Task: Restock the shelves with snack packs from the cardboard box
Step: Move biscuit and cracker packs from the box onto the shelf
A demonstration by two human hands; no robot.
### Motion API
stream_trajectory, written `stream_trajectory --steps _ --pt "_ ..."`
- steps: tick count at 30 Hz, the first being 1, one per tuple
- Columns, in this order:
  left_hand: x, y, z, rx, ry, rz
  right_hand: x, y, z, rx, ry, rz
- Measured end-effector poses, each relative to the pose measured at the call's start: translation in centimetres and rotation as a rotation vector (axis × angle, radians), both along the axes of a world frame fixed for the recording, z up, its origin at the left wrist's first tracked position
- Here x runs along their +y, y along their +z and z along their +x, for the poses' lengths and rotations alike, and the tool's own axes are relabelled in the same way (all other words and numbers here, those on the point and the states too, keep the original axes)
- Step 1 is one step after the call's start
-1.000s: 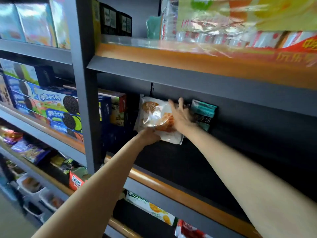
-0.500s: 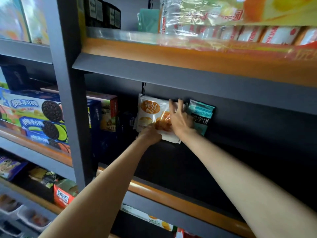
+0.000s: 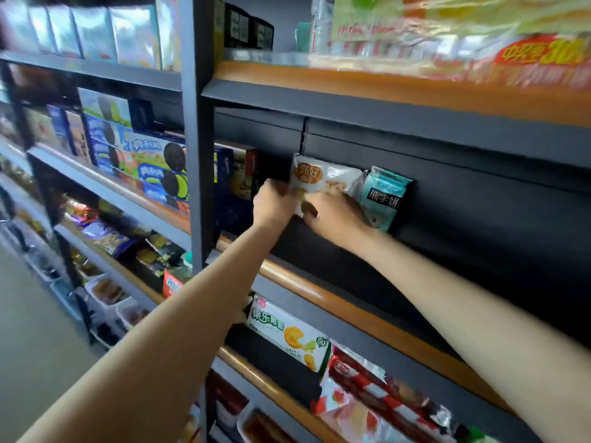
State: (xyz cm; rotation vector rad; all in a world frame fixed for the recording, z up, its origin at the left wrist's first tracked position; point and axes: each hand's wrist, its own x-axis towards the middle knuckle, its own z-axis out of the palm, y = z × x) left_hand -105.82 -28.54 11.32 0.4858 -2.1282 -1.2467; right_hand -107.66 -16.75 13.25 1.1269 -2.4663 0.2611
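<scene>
A white snack pack point(image 3: 315, 177) with an orange label stands upright at the back of the dark middle shelf point(image 3: 348, 302). My left hand point(image 3: 275, 201) grips its lower left edge. My right hand point(image 3: 335, 215) holds its lower right part, fingers curled at the bottom. Just right of it a teal snack pack point(image 3: 385, 195) leans against the back wall, touching the white one. The cardboard box is not in view.
Blue cookie boxes point(image 3: 160, 164) fill the shelf to the left of the grey upright post point(image 3: 196, 148). A dark box point(image 3: 238, 174) stands left of the white pack. Long snack packs point(image 3: 287, 334) lie on the shelf below. Wrapped goods point(image 3: 447, 33) line the shelf above.
My right hand slid from the pack's face down to its lower right corner. The pack now stands straighter against the back wall. The camera view swung to the left.
</scene>
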Motion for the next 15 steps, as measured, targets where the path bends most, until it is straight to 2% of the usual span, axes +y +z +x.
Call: stream_trajectory --steps 3,6,10,15 --pt "-0.6 -0.9 7.1 0.073 0.241 0.102 -1.5 -0.6 5.3 -0.067 0.15 -0.095" --pt "-1.2 -4.0 16.8 -0.005 0.429 0.136 -4.0 -3.8 11.4 -0.166 0.274 -0.048" --pt "-1.6 -10.5 32.3 -0.195 0.679 0.106 -7.1 -9.9 22.0 -0.344 0.493 0.227" --pt "0.0 -17.3 50.3 -0.456 0.936 0.157 -9.2 -16.8 37.8 -0.379 0.795 0.501"
